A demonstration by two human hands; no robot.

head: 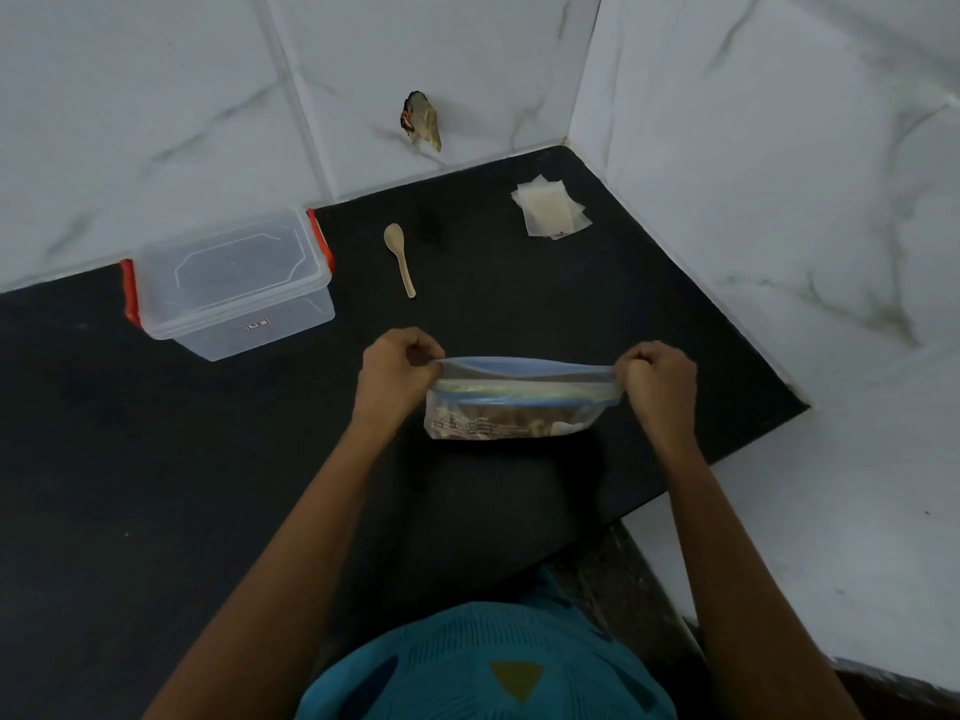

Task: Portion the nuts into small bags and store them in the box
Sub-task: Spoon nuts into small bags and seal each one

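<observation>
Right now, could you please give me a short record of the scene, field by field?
left hand: pinches the zip bag's left top corner
right hand: pinches its right top corner
zip bag: nuts inside, mouth looks parted
box: clear, lid on, rear left
spoon: wooden, lying right of the box
small bags: stacked, rear right
counter: black

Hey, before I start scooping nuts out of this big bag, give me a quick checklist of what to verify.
1. Left hand and right hand pinch the nut bag at its top ends: ok.
2. Bag mouth pulled apart: ok, the lips look separated.
3. Spoon lying free on the counter: ok.
4. Small bags stacked at the back right: ok.
5. Box open to receive bags: not ok, the lid is on.
</observation>
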